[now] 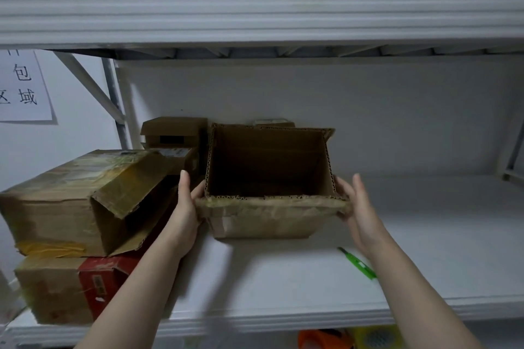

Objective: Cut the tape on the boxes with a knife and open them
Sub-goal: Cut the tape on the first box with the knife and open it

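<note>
Cardboard box [266, 218], top open, on shelf [283, 278]

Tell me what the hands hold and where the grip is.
The open box, clamped between both hands: left hand on its left wall, right hand on its right wall, near the front rim.

Paper sign [24, 88] on the left wall — reads 包, 区域
</note>
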